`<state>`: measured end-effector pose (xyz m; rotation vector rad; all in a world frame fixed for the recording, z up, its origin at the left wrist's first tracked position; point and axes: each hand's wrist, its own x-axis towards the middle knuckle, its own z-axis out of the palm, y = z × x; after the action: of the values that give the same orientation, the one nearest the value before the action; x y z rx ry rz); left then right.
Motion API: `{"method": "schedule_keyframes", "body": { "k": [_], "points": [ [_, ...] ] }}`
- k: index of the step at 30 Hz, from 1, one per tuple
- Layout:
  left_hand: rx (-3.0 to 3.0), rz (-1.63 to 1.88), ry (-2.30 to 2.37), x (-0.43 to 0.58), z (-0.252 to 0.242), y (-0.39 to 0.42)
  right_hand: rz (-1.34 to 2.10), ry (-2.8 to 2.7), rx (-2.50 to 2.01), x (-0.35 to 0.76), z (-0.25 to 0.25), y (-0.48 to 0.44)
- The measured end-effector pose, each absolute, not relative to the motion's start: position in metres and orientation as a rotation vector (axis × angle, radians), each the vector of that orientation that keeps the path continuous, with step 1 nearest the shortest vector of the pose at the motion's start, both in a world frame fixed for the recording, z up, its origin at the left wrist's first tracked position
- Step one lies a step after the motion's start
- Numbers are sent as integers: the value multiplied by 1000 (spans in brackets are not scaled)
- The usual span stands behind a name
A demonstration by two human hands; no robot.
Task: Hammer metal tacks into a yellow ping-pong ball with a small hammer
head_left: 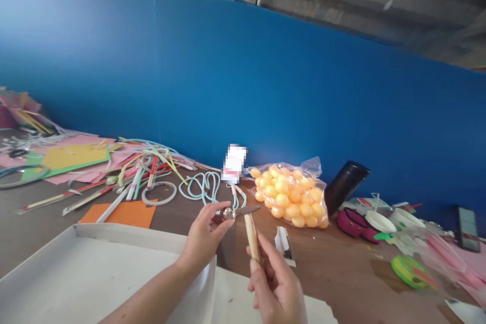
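My left hand [205,235] pinches a small shiny silver ball [228,213] between thumb and fingertips, above the brown table. My right hand [276,283] grips the wooden handle of a small knife-like tool [250,233]. Its thin metal blade [247,209] points left and touches the silver ball. Both hands hover over the far edge of a white tray [114,233].
A clear bag of orange balls [290,196] lies just behind the hands, next to a black cylinder [345,186]. Coloured paper, straws and cords [152,172] clutter the left. A small white packet [284,244], tape rolls and a green ring [410,269] lie right. A blue wall stands behind.
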<state>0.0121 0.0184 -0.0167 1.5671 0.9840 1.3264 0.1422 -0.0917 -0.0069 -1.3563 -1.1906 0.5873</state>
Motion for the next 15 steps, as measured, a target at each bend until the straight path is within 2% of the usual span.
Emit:
{"method": "schedule_keyframes", "body": {
  "k": [7,15],
  "points": [
    [1489,1325,976,13,-16,17,608,-1142,-1376,140,-4,-91],
    [989,1133,729,9,-3,18,717,-915,-1323,146,2,-91]
  ]
}}
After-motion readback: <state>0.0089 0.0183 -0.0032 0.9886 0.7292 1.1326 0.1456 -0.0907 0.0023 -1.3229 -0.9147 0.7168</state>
